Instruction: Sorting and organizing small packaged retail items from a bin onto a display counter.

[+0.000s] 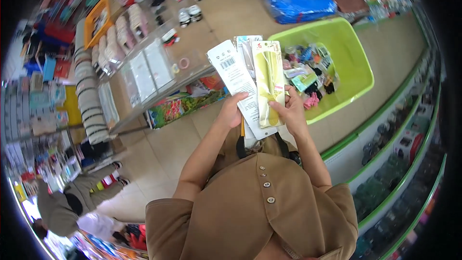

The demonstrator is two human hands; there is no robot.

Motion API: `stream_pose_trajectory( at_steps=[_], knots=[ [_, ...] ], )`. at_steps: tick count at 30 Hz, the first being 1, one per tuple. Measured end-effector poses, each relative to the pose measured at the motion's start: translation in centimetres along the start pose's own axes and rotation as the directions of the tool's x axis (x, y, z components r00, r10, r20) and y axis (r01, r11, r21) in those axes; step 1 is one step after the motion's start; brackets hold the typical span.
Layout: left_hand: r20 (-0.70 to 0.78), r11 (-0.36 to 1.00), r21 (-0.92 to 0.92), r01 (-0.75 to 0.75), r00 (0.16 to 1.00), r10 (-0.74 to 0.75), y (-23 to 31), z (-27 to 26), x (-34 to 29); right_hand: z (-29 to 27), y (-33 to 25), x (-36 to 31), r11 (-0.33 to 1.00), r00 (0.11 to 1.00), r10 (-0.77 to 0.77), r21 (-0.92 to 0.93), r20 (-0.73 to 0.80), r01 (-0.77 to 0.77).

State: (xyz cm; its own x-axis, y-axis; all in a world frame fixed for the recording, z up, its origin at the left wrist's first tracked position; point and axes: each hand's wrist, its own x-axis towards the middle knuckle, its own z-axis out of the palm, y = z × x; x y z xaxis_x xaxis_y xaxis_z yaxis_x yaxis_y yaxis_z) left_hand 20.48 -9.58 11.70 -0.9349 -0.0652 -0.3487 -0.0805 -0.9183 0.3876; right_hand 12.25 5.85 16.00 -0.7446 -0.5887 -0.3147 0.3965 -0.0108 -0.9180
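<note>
My left hand point(232, 110) is closed on a long white carded package point(235, 84), its printed back with a barcode facing up. Another carded package point(246, 48) with a pale, greyish front shows partly behind it. My right hand point(292, 111) grips a yellow carded package point(270, 86) by its lower right side, thumb on the front. Something slim and yellowish lies under its clear cover; its kind I cannot make out. The packages overlap in front of my body. Just beyond my right hand stands a lime green plastic tub point(356, 67) holding small packaged goods and a pink hair accessory point(311, 100).
A display table point(211, 29) at left carries clear sleeves, rolls of tape and an orange basket point(98, 21). A blue plastic-wrapped bundle point(301, 2) lies beyond the tub. Green-edged shelves point(385, 163) with glassware curve along the right. Another person point(72, 202) is at lower left.
</note>
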Motion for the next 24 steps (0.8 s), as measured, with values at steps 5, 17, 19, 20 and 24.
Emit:
stream_pose_trajectory(
  at_steps=[5, 17, 19, 20, 24],
  knots=[
    [-0.124, 0.960, 0.064, -0.272, 0.953, 0.278, 3.9, -4.5, -7.1, 7.8, 1.9, 0.0, 1.000, 0.985, 0.004, 0.003, 0.171, -0.005],
    [-0.430, 0.775, -0.056, -0.630, 0.716, 0.550, 13.9, -18.0, -28.0, 33.0, 9.7, -2.6, 0.991, 0.841, 0.131, -0.064, 0.524, -0.114],
    [-0.319, 0.682, -0.057, -0.729, 0.661, 0.679, 15.3, -18.7, -30.6, 35.6, 11.3, -1.9, 0.990, 0.838, 0.144, -0.076, 0.527, -0.122],
    [-0.345, 0.658, 0.075, -0.749, 0.600, 0.722, 15.6, -19.3, -32.0, 36.8, 11.9, -1.5, 0.989, 0.844, 0.148, -0.093, 0.516, -0.117],
    [-0.429, 0.598, 0.102, -0.795, 0.508, 0.747, 15.8, -22.2, -36.7, 41.3, 15.6, 1.9, 0.973, 0.823, 0.225, -0.167, 0.522, -0.160]
  ],
)
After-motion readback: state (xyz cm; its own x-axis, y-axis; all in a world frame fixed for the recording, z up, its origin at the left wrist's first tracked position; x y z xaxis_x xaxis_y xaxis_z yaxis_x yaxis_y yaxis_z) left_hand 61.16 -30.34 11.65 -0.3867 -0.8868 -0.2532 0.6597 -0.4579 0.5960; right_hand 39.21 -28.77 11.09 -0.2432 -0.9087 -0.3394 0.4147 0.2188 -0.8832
